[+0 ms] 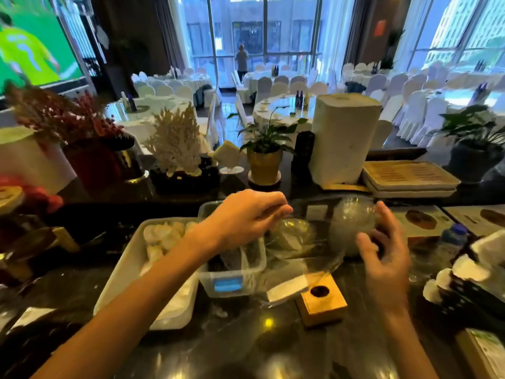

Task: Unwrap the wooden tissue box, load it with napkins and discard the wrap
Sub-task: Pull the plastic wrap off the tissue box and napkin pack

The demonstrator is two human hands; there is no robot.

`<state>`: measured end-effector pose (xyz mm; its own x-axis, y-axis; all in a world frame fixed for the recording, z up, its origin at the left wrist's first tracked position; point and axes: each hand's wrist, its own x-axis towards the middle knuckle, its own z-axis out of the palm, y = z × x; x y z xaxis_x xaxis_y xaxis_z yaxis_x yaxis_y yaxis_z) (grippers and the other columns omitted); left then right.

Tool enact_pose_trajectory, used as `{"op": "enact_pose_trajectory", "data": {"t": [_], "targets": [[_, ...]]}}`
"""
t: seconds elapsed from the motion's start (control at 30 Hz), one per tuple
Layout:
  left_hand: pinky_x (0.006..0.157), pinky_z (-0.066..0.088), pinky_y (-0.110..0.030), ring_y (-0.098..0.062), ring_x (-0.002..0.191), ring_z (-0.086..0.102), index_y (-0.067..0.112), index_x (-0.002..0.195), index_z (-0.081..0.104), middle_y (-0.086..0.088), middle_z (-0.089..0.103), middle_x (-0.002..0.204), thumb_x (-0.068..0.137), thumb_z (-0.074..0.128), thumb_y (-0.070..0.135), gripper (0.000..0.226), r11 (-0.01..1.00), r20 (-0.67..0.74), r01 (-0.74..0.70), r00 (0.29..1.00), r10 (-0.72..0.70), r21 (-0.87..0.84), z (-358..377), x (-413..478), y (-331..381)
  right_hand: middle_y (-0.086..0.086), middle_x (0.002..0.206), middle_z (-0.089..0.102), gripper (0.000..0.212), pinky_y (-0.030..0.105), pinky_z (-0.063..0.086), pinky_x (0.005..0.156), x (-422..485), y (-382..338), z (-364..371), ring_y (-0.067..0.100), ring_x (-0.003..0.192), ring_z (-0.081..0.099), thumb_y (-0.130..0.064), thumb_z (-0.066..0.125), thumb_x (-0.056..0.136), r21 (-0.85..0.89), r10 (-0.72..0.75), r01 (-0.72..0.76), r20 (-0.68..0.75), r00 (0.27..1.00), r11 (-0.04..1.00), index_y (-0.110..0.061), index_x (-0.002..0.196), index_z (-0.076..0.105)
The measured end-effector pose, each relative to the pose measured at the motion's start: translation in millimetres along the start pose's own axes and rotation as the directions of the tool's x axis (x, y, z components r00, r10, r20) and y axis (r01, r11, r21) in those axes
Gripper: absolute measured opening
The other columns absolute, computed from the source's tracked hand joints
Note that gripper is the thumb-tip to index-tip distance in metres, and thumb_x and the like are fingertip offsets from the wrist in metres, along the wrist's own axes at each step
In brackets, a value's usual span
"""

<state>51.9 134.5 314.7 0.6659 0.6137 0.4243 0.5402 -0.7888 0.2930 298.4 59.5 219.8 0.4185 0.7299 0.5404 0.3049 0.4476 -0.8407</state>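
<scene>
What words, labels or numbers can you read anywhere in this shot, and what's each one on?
None can be read.
Blue label on the clear plastic container: blurred.
White tag beside the wooden tissue box: no print visible.
Stacked menus with rows of dark marks: too small.
Printed sheet at the right edge: too small.
Red sign on the far wall: blurred.

Both bare forearms reach forward. The left hand [247, 214] is palm down, its fingers curled into a pinching grip. The right hand [382, 250] stands edge-on, blurred, fingers spread and loosely curved.
</scene>
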Motion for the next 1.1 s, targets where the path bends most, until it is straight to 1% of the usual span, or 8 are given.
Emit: {"op": "enact_pose_trajectory", "data": {"t": [0.07,0.13,0.23,0.3,0.6,0.7,0.9,1.1], "targets": [[0.058,0.048,-0.036,-0.012,0.067,0.061,0.021,0.092,0.06,0.005,0.066,0.075,0.098,0.042,0.044,0.03,0.999,0.013,0.01,1.0,-0.01,0.041,24.8,-14.0,1.3,0.007,0.123,0.059,0.032,0.036,0.045,0.095,-31.5,4.2,-2.6,0.027,0.115,0.055,-0.004,0.052,0.09,-0.241,-0.325,0.311,-0.021,0.946,0.919,-0.01,0.12,0.061],[0.06,0.049,-0.038,-0.017,0.077,0.065,0.022,0.094,0.061,0.004,0.068,0.082,0.098,0.042,0.045,0.03,0.997,0.045,0.042,0.998,-0.045,0.066,52.3,-29.8,1.7,0.0,0.109,0.064,0.032,0.031,0.042,0.093,-66.1,7.2,1.1,0.018,0.106,0.058,-0.001,0.048,0.083,-0.29,-0.473,0.498,0.156,0.867,0.818,-0.013,0.107,0.066],[0.072,0.053,-0.04,-0.017,0.091,0.067,0.027,0.1,0.063,0.006,0.071,0.096,0.097,0.041,0.048,0.031,0.993,0.164,0.103,0.98,-0.11,0.051,87.9,-53.4,0.6,-0.003,0.126,0.065,0.041,0.034,0.041,0.102,-97.3,15.4,16.4,0.017,0.12,0.056,-0.006,0.062,0.083,-0.424,-0.282,0.563,0.562,0.778,0.709,-0.02,0.121,0.067],[0.074,0.054,-0.04,-0.015,0.093,0.067,0.029,0.102,0.062,0.008,0.071,0.098,0.098,0.041,0.048,0.029,0.99,0.24,0.128,0.961,-0.137,0.055,105.3,-66.7,0.8,-0.001,0.132,0.063,0.047,0.04,0.043,0.102,-107.8,24.9,21.4,0.022,0.124,0.055,-0.017,0.073,0.082,-0.541,-0.112,0.564,0.653,0.749,0.624,-0.017,0.128,0.063],[0.078,0.056,-0.042,-0.011,0.089,0.064,0.03,0.105,0.064,0.008,0.069,0.097,0.093,0.044,0.053,0.032,0.976,0.348,0.214,0.912,-0.216,0.046,107.5,-86.7,-0.4,-0.001,0.081,0.073,0.026,0.035,0.046,0.068,-110.5,23.7,34.8,0.025,0.083,0.063,-0.016,0.081,0.073,-0.558,-0.002,0.641,0.753,0.658,0.527,-0.016,0.097,0.071],[0.076,0.055,-0.043,-0.016,0.088,0.065,0.023,0.103,0.065,0.003,0.07,0.096,0.096,0.044,0.048,0.034,0.972,0.306,0.2,0.924,-0.228,0.121,95.0,-80.2,-1.6,-0.002,0.083,0.074,0.028,0.036,0.042,0.075,-106.8,10.5,34.6,0.026,0.091,0.063,-0.015,0.083,0.069,-0.574,0.005,0.655,0.754,0.657,0.492,-0.018,0.094,0.072],[0.075,0.054,-0.04,-0.02,0.087,0.066,0.016,0.106,0.061,-0.001,0.068,0.1,0.1,0.033,0.045,0.04,0.951,0.259,0.144,0.941,-0.217,0.274,81.9,-84.3,4.1,-0.002,0.107,0.071,0.034,0.033,0.049,0.087,-130.2,-17.9,7.9,0.022,0.105,0.062,-0.021,0.084,0.066,-0.476,0.136,0.636,0.851,0.508,0.607,-0.022,0.097,0.069],[0.066,0.057,-0.037,-0.02,0.076,0.066,0.014,0.108,0.057,-0.003,0.067,0.098,0.1,0.012,0.045,0.055,0.927,0.304,0.079,0.931,-0.201,0.368,99.2,-108.4,23.0,-0.009,0.069,0.07,0.045,0.023,0.046,0.052,-161.4,-32.8,-17.1,0.014,0.062,0.062,-0.018,0.093,0.038,-0.552,0.399,0.529,0.833,0.383,0.644,-0.025,0.077,0.072]]}}
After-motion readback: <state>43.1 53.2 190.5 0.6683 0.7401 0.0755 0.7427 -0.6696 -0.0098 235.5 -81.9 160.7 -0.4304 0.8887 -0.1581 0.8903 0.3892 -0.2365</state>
